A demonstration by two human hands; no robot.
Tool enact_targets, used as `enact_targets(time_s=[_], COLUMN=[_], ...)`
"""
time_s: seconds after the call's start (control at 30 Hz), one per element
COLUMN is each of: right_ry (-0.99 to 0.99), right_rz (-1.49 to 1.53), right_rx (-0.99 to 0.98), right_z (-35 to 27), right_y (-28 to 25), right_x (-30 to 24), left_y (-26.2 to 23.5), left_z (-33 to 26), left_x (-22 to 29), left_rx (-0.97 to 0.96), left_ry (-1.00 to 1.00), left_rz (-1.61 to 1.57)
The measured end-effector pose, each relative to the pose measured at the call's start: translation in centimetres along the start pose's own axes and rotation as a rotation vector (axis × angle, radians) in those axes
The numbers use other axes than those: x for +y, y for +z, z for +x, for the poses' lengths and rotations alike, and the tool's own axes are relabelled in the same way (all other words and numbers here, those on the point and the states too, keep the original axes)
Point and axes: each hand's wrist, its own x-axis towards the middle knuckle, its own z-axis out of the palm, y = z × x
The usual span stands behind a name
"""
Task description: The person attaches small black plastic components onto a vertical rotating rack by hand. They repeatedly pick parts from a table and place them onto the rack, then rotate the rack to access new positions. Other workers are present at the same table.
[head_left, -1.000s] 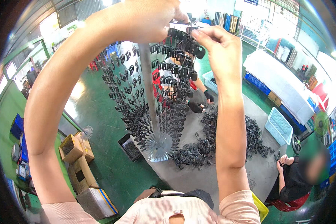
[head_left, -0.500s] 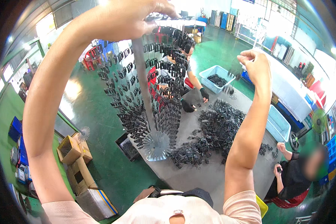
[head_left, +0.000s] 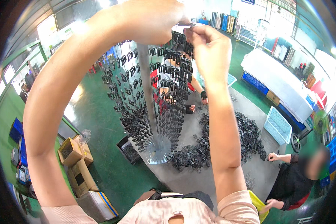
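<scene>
A tall hanging rack stands in front of me, with a grey central pole [head_left: 146, 82], a slotted metal base disc [head_left: 156, 148] and strands of small black parts [head_left: 171, 71] hung around it. At its top, my left hand [head_left: 156, 22] is closed on the edge of the top disc, partly hiding it. My right hand [head_left: 211, 48] meets it there, thumb and fingers pinched on the upper end of a strand of black parts at the rim. The fine wire between my fingertips is hard to make out.
On the grey table [head_left: 186, 183] lies a heap of black parts [head_left: 242, 138]. A co-worker in black [head_left: 295, 183] is at the right; another co-worker's gloved hand [head_left: 204, 98] shows behind the rack. A light-blue basket [head_left: 278, 125] and cardboard boxes [head_left: 78, 168] flank the table.
My right hand has moved left with its strand, from over the table to the rack's top rim. My left hand stays at the top. The right-hand co-worker has reached toward the heap.
</scene>
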Motion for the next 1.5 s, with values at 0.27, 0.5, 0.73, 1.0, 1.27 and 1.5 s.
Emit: enact_targets(time_s=[0.27, 0.5, 0.73, 1.0, 1.27, 1.5], right_ry=[0.21, -0.098, -0.235, 0.105, 0.351, -0.059], right_rz=[0.343, -0.332, -0.422, 0.092, -0.068, -0.244], right_rx=[-0.13, -0.122, 0.075, -0.049, -0.274, -0.108], right_z=[0.2, 0.8, -1.5, -0.5, 1.3, 0.0], right_y=[-7.4, -7.8, -1.1, -1.3, -10.7, -5.0], right_x=[4.8, 3.6, -3.6, -0.8, 6.2, 0.6], left_y=[1.7, 0.9, -0.3, -1.8, 2.0, 1.0], left_z=[-0.3, -2.7, -1.3, -0.9, -1.1, -0.9], left_x=[-2.2, -2.9, -1.9, 1.0, -3.1, -3.1], left_rx=[0.165, 0.229, 0.174, -0.077, 0.271, 0.159], left_ry=[0.302, 0.366, 0.343, 0.007, 0.331, 0.341], left_rz=[-0.372, -0.481, -0.302, -0.425, -0.375, -0.331])
